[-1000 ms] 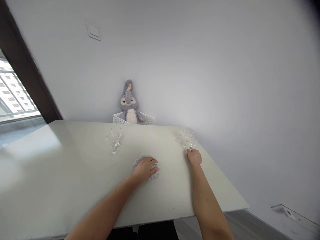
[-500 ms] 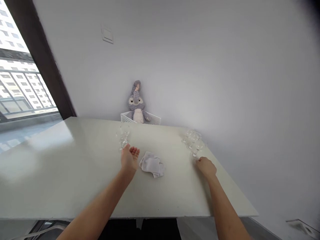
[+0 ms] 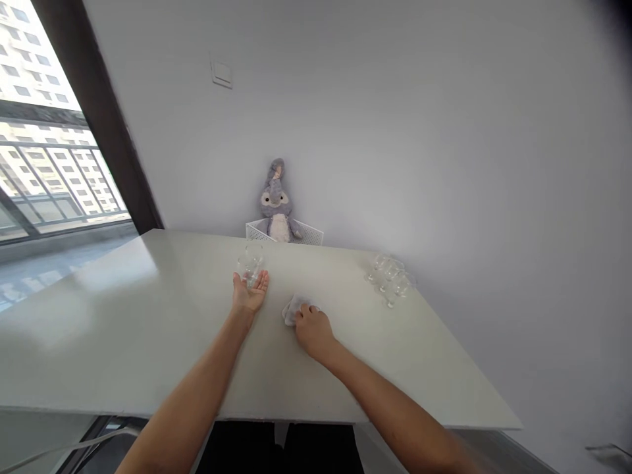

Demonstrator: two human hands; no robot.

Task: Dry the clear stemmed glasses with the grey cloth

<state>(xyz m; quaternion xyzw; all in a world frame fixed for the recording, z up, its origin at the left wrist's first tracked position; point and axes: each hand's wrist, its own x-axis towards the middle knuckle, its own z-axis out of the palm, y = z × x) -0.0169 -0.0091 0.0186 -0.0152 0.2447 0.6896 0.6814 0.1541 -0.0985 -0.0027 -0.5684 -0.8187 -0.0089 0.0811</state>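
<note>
Clear glasses (image 3: 250, 262) stand on the left part of the pale table (image 3: 197, 263). My left hand (image 3: 250, 291) is palm up just in front of them, fingers spread, its fingertips close to the nearest glass; whether they touch is unclear. A light grey cloth (image 3: 293, 309) lies folded near the middle. Over its right side is my right hand (image 3: 314, 328), fingers curled and closed on the cloth. Several more clear glasses (image 3: 390, 275) are grouped at the right back of the table.
A grey plush toy (image 3: 279, 209) sits in a white perforated basket (image 3: 310, 234) at the table's back edge, against the wall. A window with a railing (image 3: 74, 171) is at the far left. The table's front edge runs beneath both forearms.
My right hand has moved left from beside the right glasses onto the cloth. My left hand has turned palm up and shifted slightly forward. The camera view has shifted a little.
</note>
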